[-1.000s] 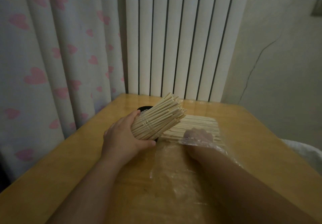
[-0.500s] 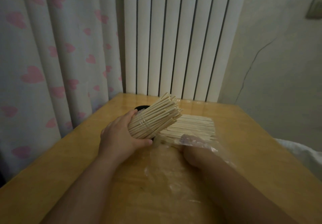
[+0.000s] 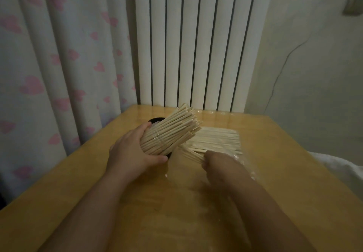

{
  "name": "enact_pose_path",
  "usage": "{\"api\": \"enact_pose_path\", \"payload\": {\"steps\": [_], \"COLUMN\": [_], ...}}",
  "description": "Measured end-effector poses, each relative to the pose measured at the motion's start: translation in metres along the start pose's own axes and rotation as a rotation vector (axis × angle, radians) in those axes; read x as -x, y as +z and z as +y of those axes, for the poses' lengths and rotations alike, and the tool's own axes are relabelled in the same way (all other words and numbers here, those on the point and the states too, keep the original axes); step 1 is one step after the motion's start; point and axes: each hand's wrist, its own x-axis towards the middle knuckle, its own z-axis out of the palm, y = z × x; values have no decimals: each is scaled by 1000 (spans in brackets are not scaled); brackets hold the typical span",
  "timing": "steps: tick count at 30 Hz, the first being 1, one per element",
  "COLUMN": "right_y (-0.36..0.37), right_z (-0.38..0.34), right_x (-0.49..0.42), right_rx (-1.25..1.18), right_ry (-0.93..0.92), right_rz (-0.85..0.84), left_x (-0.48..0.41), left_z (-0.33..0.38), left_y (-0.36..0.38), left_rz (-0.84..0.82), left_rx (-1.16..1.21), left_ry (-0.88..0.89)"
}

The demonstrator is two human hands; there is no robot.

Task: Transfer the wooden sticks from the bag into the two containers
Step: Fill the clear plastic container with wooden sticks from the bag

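From the head camera, the left hand (image 3: 130, 150) is wrapped around the near end of a thick bundle (image 3: 170, 132) of wooden sticks, thumb underneath and fingers over the top. The bundle is lifted off the table (image 3: 284, 173) and tilted, its far end pointing up and toward the far edge. Thin bands circle it just past the hand. Behind the bundle, near the far left corner, part of a dark round container (image 3: 156, 119) shows; the bundle's near end covers most of it, and I cannot tell whether the two touch.

To the right, more sticks (image 3: 216, 140) lie flat in a layer inside a clear plastic bag (image 3: 245, 159), which is spread over the middle of the table toward the far edge. The right hand (image 3: 218, 162) is inside the bag's mouth, fingers curled closed on the near ends of a few of those sticks, which angle up slightly from the pile.

A white radiator (image 3: 196, 41) stands behind the far edge, and a curtain (image 3: 59, 55) with pink hearts hangs along the left edge.
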Motion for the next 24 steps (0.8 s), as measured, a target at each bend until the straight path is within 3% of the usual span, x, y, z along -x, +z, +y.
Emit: {"api": "enact_pose_path", "payload": {"steps": [5,11,15,20,24], "right_y": [-22,-48,-54,-43,-37], "right_z": [-12,-22,-25,-20,-11], "right_x": [18,38,40,30,23], "right_rx": [-5,145,185,25,-16], "right_ry": [-37,-66,-170,-320,-367], "right_rz": [-33,91,358,978,1136], "left_x": [1,-3,-3,-3,-2], "left_z": [0,-5,-7,-5,-3], "left_y": [-2,-2,-2,-1,0], "left_rz": [-19,-1,-2,-17,-18], "left_rx": [49,113,120,67,35], "left_ry": [-16,-25,-29,-29,-19]}}
